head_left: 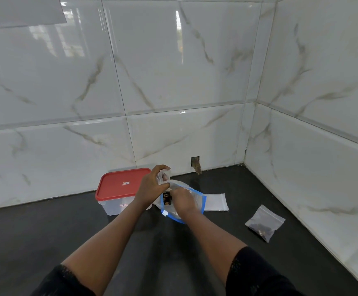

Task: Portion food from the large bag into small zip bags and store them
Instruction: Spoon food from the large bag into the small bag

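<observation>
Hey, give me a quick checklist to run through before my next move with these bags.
1. Small bag gripped by left hand: ok.
2. Small bag's mouth open: cannot tell.
3. Right hand at the large bag opening: ok.
4. Food actually pinched: cannot tell.
5. Spare zip bags lying beside the large bag: ok.
6. Red-lidded container open for storing: not ok, lid on.

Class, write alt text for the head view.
The left hand grips a small bag while the right hand reaches into a blue-edged large bag of dark food, on a dark counter. A red-lidded box and a filled bag sit nearby.
</observation>
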`<state>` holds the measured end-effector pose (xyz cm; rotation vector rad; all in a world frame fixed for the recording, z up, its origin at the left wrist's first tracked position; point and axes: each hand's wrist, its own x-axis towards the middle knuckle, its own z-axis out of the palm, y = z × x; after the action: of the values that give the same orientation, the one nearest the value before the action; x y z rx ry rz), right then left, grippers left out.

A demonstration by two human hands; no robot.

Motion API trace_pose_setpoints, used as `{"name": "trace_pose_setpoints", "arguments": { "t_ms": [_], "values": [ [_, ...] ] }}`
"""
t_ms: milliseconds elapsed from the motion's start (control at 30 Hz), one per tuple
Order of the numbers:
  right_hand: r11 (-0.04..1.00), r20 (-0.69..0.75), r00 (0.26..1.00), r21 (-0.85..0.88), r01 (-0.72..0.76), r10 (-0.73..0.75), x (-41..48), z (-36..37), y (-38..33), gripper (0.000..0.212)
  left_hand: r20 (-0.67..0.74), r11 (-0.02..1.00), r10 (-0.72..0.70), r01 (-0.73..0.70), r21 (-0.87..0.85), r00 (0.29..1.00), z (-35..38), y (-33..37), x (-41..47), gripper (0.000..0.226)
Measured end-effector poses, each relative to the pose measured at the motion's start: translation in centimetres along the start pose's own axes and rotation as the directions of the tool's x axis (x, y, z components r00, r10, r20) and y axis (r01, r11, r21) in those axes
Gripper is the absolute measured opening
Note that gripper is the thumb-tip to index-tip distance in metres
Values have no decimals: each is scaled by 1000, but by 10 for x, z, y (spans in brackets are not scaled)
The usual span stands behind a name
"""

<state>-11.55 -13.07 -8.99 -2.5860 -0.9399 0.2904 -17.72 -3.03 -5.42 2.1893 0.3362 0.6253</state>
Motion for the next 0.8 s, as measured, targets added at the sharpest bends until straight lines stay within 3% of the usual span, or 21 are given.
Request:
{"name": "trace_pose_setpoints", "arguments": {
  "t_ms": [100,300,433,633,800],
  "values": [
    [991,51,995,-105,87,-82,1,-7,2,31,4,1000,2,-2,3,1000,4,-1,0,46],
    [954,20,984,-244,174,-174,-4,-12,14,28,14,1000,5,-5,11,1000,8,-3,1,45],
    [952,15,994,-285,106,-107,-3,-10,19,28,22,1000,15,-15,25,1000,9,-4,2,45],
    [979,-100,974,23,-201,202,0,-2,16,30,33,999,16,-17,37,999,13,-3,2,44],
    [850,-11,897,325,-415,442,6,4,18,33,63,998,32,-35,49,998,12,-1,1,46]
  ]
}}
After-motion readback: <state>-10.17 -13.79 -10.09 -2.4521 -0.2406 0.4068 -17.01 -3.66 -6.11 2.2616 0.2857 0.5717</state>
